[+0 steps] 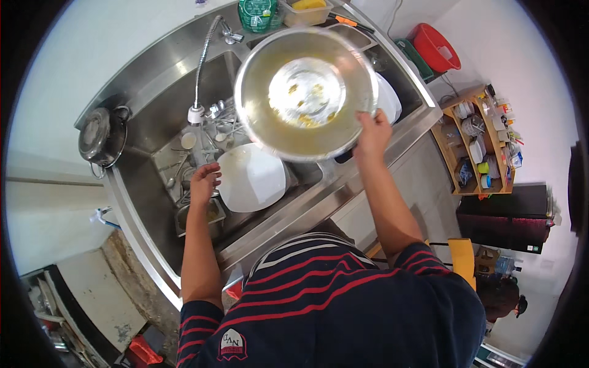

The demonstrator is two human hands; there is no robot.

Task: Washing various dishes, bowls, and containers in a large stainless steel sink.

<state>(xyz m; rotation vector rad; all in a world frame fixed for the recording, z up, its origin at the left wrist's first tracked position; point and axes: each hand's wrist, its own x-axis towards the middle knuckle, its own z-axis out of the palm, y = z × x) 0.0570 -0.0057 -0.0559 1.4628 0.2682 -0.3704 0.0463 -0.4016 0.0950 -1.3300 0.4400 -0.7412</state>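
A large round metal bowl (pixel 257 67) is held up over the sink by its rim in my right hand (pixel 373 136). Its inside faces me, with bits of yellowish food stuck to the bottom. My left hand (pixel 205 183) hovers by the left edge of a white square plate (pixel 253 184), fingers loosely curled and apart. I cannot tell whether they touch the plate. The plate lies in the left basin, and left of it are several spoons and other cutlery (pixel 172 181). Water runs from the flexible faucet (pixel 196 115) onto the cutlery.
A dark pot (pixel 101 138) stands on the sink's left rim. Behind the bowl are a green package (pixel 256 15) and a plastic container (pixel 307 13). White dishes (pixel 389 98) sit in the right basin. A red basin (pixel 434 48) and wooden shelf (pixel 475 147) stand to the right.
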